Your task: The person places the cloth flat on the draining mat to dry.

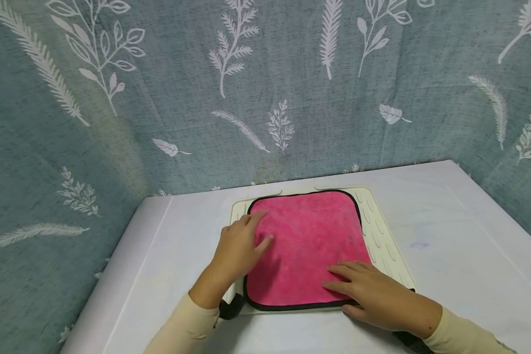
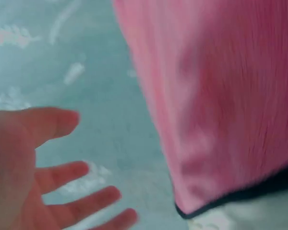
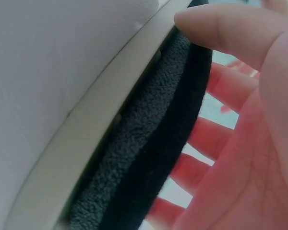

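Note:
A pink cloth point(image 1: 307, 231) with a black border lies spread on a cream ridged mat point(image 1: 382, 241). My left hand point(image 1: 236, 248) hovers over the cloth's left side, its fingers spread; in the left wrist view, a gap separates those fingers point(image 2: 89, 203) from the cloth's edge. At the near right corner, my right hand point(image 1: 371, 297) rests with extended fingers on the cloth, its thumb by the front border. From the right wrist, the cloth's dark grey underside point(image 3: 134, 129) shows beside the black hem point(image 3: 158, 143), with the thumb right at it.
The mat lies on a white table point(image 1: 451, 246), whose back edge meets a grey-green cloth backdrop point(image 1: 292, 64) with white leaf prints. This backdrop also runs along both sides. Black straps point(image 1: 232, 306) are around the wrists.

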The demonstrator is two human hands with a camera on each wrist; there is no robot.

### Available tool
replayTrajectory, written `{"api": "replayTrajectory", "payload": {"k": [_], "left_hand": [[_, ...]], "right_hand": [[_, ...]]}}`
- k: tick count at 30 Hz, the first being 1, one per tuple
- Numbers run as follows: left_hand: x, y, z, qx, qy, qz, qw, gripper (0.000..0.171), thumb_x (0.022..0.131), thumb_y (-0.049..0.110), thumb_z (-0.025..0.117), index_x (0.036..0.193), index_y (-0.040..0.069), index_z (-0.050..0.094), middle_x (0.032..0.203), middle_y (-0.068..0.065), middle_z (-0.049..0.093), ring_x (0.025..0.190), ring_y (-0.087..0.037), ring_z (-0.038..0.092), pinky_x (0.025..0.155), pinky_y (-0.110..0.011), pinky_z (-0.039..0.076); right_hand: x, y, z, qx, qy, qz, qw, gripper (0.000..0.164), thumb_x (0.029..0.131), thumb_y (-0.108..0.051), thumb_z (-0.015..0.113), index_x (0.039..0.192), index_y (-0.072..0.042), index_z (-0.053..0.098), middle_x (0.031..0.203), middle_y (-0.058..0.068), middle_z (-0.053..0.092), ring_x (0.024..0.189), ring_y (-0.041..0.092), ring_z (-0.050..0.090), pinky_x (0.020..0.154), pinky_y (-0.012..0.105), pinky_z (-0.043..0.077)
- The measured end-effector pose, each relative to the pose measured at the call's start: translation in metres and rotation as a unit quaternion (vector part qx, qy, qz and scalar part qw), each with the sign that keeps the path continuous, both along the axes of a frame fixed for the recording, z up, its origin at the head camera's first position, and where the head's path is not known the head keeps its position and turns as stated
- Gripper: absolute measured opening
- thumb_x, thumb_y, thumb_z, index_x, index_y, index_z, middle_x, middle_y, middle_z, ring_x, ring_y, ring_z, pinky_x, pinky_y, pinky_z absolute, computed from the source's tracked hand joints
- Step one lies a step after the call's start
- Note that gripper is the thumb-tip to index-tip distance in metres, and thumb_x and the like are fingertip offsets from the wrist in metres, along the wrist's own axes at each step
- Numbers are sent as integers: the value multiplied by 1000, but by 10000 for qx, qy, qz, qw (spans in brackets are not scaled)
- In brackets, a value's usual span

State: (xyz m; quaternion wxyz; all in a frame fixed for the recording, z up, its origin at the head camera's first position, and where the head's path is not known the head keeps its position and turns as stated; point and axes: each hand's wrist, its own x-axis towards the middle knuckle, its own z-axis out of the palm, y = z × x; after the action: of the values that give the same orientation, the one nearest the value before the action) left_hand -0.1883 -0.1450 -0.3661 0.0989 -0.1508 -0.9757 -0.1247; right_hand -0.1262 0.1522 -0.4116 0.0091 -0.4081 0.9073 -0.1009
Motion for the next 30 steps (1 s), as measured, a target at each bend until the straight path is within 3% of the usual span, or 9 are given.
{"api": "replayTrajectory", "payload": {"k": [5,10,14,17,20,23,27,30], "left_hand": [[40,4,-10,10,-549,-422,9976,61,92,42,70,145,18,52,134,-13,60,126,-33,57,102,-57,45],[60,6,-23,-176,-915,-554,9941,61,90,42,71,143,17,54,140,-14,57,131,-34,52,103,-55,46],[65,4,-29,-344,-985,-597,9927,60,90,42,71,142,17,55,142,-11,55,133,-32,52,103,-52,46],[67,3,-31,-425,-1019,-644,9918,59,91,43,70,142,17,55,143,-10,54,133,-31,51,103,-51,47],[67,1,-33,-507,-1038,-664,9911,59,90,43,71,141,17,56,143,-10,54,132,-31,52,102,-51,48],[68,-1,-35,-599,-1031,-677,9906,58,89,43,72,140,17,58,143,-11,54,132,-31,52,101,-51,49],[68,-2,-39,-758,-907,-744,9902,58,89,43,72,138,16,59,141,-10,56,131,-31,53,100,-49,50],[68,-2,-41,-879,-843,-777,9895,58,89,44,71,138,17,59,140,-10,57,130,-31,53,99,-49,50]], "right_hand": [[-1,6,2,-371,33,90,9993,40,93,-32,68,133,-25,65,138,2,60,127,27,57,101,50,50],[-4,13,11,-895,158,7,9959,29,94,-31,69,122,-25,70,128,-3,64,117,19,62,94,44,55],[-10,21,22,-1060,411,-433,9926,25,90,-26,74,114,-24,73,115,-7,66,107,15,64,88,40,56],[-15,30,31,-950,352,-903,9907,21,89,-25,74,110,-23,73,106,-9,65,97,11,62,81,36,56],[-22,42,37,-773,26,-1159,9902,16,89,-25,75,104,-24,72,97,-11,62,87,7,61,72,30,53],[-28,50,37,-654,-647,-1198,9885,17,86,-28,78,99,-27,68,92,-12,59,81,5,59,67,27,50],[-29,51,31,-584,-1317,-1102,9834,33,75,-32,87,96,-29,62,89,-11,54,76,1,52,62,23,45],[-26,49,26,-470,-1368,-1061,9838,45,67,-29,91,99,-28,60,87,-10,50,74,0,47,60,22,42]]}}
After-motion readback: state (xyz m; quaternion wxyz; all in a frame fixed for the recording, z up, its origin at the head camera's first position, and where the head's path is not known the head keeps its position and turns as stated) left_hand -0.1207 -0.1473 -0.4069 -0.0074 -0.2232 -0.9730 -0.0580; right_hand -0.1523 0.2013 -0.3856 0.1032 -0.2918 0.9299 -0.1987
